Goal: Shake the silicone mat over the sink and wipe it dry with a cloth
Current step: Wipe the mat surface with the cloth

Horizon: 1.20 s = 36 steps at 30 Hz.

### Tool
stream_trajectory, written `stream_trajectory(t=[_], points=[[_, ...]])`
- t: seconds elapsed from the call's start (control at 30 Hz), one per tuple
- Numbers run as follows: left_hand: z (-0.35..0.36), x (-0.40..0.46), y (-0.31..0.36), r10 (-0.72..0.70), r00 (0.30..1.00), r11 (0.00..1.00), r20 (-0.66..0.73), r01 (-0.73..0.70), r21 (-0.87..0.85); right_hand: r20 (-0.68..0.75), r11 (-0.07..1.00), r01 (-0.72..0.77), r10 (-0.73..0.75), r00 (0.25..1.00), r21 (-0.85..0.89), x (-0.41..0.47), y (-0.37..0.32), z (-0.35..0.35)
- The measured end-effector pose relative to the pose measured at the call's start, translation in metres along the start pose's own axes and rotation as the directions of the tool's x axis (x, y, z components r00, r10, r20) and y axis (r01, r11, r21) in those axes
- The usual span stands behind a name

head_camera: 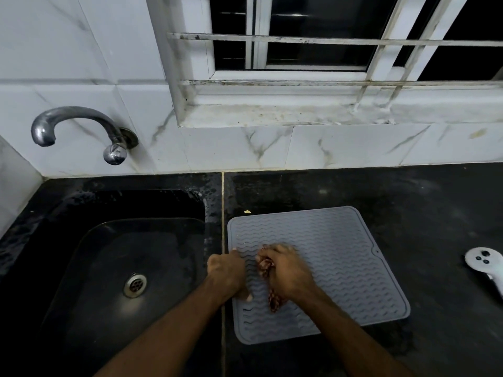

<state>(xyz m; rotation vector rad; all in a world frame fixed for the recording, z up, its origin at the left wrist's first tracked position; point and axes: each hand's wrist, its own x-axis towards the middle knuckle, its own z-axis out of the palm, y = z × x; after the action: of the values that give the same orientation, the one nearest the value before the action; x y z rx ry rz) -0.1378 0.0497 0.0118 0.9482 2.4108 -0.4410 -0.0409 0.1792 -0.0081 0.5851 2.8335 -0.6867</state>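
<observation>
Grey mat [340,257] on black counter [408,202]

Home kitchen: black sink [81,213] w/ wall tap [79,123], dark stone counter [408,202], marble tiles [340,145]

We have one head-worn view, looking forward and steeply down from close above the table [408,213], facing the tiled wall [272,148] and window [313,36].

I see a matt grey silicone mat [334,257] ribbed with wavy ridges, lying on a dark polished stone surface [408,202]. The cloth [268,263] looks like soft woven fabric. The tap [81,126] is shiny metal; the wall tiles [81,50] are glossy marble-look.
</observation>
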Motion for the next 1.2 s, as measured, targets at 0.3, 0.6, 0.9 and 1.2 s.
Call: stream_trajectory(t=[0.3, 0.6, 0.9, 1.2], points=[[0.034, -0.028, 0.015, 0.007, 0.982, 0.994, -0.187, -0.026, -0.102, -0.035, 0.999, 0.019, -0.02, 0.999, -0.035, -0.001, 0.039, -0.035], [0.086, -0.053, 0.056, -0.067, 0.986, 0.975, -0.153, 0.032, -0.221, 0.037, 0.964, 0.253, -0.251, 0.967, -0.077, 0.0, 0.003, 0.003], [0.072, -0.054, 0.065, -0.123, 0.991, 0.976, -0.045, 0.112, -0.188, 0.059, 0.946, 0.304, -0.299, 0.952, -0.11, -0.003, 0.022, -0.021], [0.058, -0.049, 0.064, -0.14, 0.984, 0.978, 0.113, 0.155, -0.141, 0.236, 0.982, 0.112, -0.074, 0.969, -0.152, -0.003, 0.055, -0.066]])
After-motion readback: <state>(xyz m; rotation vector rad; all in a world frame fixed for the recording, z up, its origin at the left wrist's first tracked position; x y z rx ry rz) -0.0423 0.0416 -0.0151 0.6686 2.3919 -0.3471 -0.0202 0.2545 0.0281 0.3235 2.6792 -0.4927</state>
